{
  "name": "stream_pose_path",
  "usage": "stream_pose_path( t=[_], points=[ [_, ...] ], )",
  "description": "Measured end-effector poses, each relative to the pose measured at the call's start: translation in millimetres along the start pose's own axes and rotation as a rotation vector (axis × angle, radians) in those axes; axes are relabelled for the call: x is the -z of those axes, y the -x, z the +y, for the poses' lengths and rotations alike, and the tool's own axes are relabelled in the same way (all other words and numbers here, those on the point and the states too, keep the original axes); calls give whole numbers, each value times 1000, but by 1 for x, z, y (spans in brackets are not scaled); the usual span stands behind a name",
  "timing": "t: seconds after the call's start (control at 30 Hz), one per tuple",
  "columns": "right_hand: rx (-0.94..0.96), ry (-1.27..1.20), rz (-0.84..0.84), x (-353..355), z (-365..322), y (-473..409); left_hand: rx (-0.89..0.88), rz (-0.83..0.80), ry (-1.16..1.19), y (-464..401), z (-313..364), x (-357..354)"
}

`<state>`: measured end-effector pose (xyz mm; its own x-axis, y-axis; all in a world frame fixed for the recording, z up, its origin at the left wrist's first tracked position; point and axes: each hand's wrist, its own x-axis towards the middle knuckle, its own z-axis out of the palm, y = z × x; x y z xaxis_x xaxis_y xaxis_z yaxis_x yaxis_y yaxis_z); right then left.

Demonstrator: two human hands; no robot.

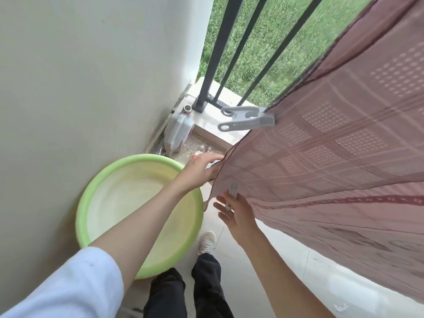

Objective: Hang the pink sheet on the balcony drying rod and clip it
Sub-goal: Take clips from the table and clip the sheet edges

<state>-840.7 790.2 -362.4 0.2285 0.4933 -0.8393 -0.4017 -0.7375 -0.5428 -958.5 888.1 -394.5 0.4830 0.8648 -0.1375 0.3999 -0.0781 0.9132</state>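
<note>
On a balcony by black railings (231,49), the pink sheet (332,157) hangs, a grey clip (247,118) biting its edge. The left hand (202,167) pinches that edge; the right hand (236,213) holds a second clip (232,195), fingers loosely spread. A green basin (96,191) sits below.

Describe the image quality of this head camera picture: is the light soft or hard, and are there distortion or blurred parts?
Head view: soft, even daylight with no hard shadows; wide-angle distortion fans the dark metal railing bars; the checked pink sheet and large grey plastic clip are fairly sharp; the small clip in the right hand is slightly blurred.
</note>
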Motion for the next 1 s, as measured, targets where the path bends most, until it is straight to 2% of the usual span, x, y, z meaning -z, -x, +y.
stream_pose_path(
  t=[0.17,0.27,0.47,0.6,0.83,0.9,1.0],
  points=[
    [13,-160,-30,-5,4,-12,108,25,-6,-18,-13,4],
    [41,-312,-80,-14,4,-17,93,10,-57,-20,-17,6],
    [29,-584,-241,-33,-10,-14,62,79,-5,-4,-33,6],
    [58,-583,-275,-36,-11,-17,19,97,52,3,-36,-1],
    [35,-606,-276,-31,-6,-24,30,-160,232,6,-37,5],
    [21,-613,-253,-29,-4,-26,40,-120,241,4,-36,3],
    [3,-554,-165,-23,3,-30,51,28,158,-6,-35,0]
  ],
)
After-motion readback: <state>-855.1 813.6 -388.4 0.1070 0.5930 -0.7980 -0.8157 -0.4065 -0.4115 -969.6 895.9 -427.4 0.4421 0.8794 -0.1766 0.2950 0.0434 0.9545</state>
